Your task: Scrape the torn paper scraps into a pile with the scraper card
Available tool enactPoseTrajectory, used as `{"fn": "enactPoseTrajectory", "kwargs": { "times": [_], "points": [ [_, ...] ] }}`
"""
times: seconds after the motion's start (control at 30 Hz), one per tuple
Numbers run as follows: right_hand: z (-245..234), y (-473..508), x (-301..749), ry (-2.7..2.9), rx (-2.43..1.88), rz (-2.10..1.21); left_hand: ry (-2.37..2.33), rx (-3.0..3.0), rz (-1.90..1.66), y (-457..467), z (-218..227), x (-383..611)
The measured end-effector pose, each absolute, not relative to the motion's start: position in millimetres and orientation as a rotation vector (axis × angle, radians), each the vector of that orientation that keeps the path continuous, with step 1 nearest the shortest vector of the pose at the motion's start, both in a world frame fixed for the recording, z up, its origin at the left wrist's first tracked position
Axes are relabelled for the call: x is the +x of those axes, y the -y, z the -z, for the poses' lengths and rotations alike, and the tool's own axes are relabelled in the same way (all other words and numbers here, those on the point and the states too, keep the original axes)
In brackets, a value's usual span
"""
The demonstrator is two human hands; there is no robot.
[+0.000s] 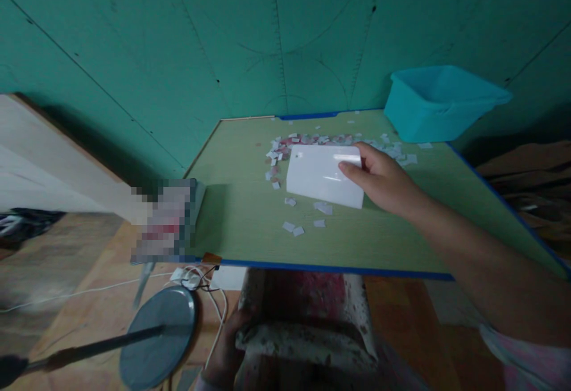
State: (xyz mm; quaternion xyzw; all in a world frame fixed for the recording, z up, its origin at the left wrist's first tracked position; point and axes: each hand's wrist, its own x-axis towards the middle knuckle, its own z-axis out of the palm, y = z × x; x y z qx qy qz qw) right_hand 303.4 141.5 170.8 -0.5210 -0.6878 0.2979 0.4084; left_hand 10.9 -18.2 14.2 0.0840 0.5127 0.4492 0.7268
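My right hand (379, 180) grips the right end of a white rectangular box (323, 175) that rests on the green table (250, 224), thumb on top and fingers wrapped behind. Small paper scraps (312, 140) in white and pink lie scattered around the box and behind it. My left hand (225, 349) is down below the table's front edge, fingers closed on the edge of a stained, speckled sack or bag (303, 331) that stands between my legs.
A teal plastic tub (439, 102) sits at the table's far right corner against the green wall. A round grey stand base (158, 334) with a pole and white cables (196, 278) lies on the wooden floor at left. A blurred packet (165, 218) hangs off the table's left edge.
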Motion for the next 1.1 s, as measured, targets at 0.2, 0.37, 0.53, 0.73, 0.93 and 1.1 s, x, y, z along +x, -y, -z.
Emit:
{"fn": "enactPoseTrajectory", "kwargs": {
  "times": [0.2, 0.37, 0.53, 0.73, 0.93, 1.1],
  "points": [
    [-171.2, -137.5, 302.7, 1.786, -1.429, -0.674, -1.104, 0.200, -0.940, 17.4, -15.7, 11.7],
    [-168.1, -137.0, 301.9, 1.762, -1.423, -0.641, -1.150, 0.269, -0.984, 16.9, -15.1, 7.8],
    [-167.5, -138.5, 301.5, 1.755, -1.351, -0.853, -1.084, 0.222, -0.924, 16.6, -14.0, 7.4],
    [-176.0, -136.3, 300.1, 1.693, -1.337, -0.876, -1.040, 0.296, -0.885, 17.5, -2.4, 1.5],
    [-172.3, -135.0, 301.6, 1.814, -1.392, -0.787, -1.026, 0.293, -0.921, 19.9, -1.2, -0.1],
    [-177.3, -132.6, 303.6, 1.763, -1.332, -0.855, -1.107, 0.292, -0.911, 19.0, -3.6, 2.8]
  ]
}}
